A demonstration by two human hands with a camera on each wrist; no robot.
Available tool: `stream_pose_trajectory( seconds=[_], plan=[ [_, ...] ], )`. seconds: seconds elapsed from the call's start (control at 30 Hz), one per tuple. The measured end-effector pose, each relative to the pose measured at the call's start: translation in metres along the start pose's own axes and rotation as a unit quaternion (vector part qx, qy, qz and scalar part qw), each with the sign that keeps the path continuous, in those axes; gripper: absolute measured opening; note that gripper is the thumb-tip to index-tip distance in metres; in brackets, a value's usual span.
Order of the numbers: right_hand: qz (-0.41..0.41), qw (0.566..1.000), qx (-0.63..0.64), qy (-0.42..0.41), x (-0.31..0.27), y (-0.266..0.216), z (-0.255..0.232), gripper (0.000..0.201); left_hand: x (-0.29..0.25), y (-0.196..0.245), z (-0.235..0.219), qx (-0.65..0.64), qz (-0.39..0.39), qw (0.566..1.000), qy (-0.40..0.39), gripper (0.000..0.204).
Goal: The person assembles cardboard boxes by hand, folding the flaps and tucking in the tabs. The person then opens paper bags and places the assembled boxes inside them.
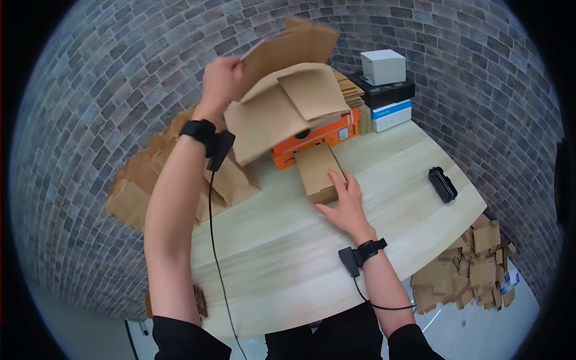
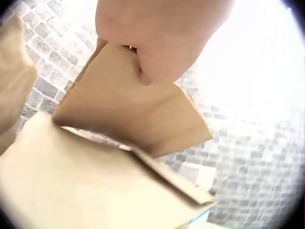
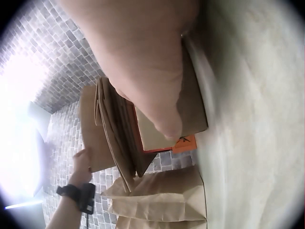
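1. The left hand (image 1: 222, 80) is raised at the back left, fingers curled, pinching the edge of a flat brown paper piece (image 1: 288, 53). The piece hangs in the air above a folded brown paper stack (image 1: 264, 123); the left wrist view shows the hand's underside over it.
2. The right hand (image 1: 347, 207) is low over the table, fingers and thumb spread, touching the near end of a small brown cardboard box (image 1: 318, 171). One finger lies on the box's top; the thumb is by its near left corner.
3. The small brown cardboard box lies flat on the pale table (image 1: 264, 276), its far end just in front of an orange box (image 1: 327, 133).
4. The folded brown paper stack rests over the orange box, overhanging its left side. Flattened brown cardboard (image 1: 350, 90) lies behind its right end.
5. Each wrist wears a black strap with a small device and a cable.
6. To the left, several brown paper bags (image 1: 231, 186) stand on the table.
7. To the back right, a white box (image 1: 384, 67) sits on a black box (image 1: 387, 93), above a blue-and-white box (image 1: 391, 116).
8. Farther right, a small black object (image 1: 443, 184) lies on the table.
9. On the floor at right is a heap of cardboard (image 1: 462, 270). Grey brick-patterned walls surround everything.
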State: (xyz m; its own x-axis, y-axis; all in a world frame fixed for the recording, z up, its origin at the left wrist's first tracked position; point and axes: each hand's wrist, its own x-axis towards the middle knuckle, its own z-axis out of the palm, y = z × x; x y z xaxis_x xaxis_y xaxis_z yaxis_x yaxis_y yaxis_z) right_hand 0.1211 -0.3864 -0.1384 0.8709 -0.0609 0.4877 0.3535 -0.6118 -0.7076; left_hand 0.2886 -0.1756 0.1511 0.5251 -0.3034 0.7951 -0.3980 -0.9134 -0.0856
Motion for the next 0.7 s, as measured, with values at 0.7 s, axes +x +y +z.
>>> stream_pose_trajectory(
  seconds=[0.7],
  plan=[
    [0.052,0.814,0.564,-0.132,-0.182,-0.112,-0.115,0.095,-0.397,0.198,-0.167,-0.738,-0.542,0.399,-0.052,0.034]
  ],
)
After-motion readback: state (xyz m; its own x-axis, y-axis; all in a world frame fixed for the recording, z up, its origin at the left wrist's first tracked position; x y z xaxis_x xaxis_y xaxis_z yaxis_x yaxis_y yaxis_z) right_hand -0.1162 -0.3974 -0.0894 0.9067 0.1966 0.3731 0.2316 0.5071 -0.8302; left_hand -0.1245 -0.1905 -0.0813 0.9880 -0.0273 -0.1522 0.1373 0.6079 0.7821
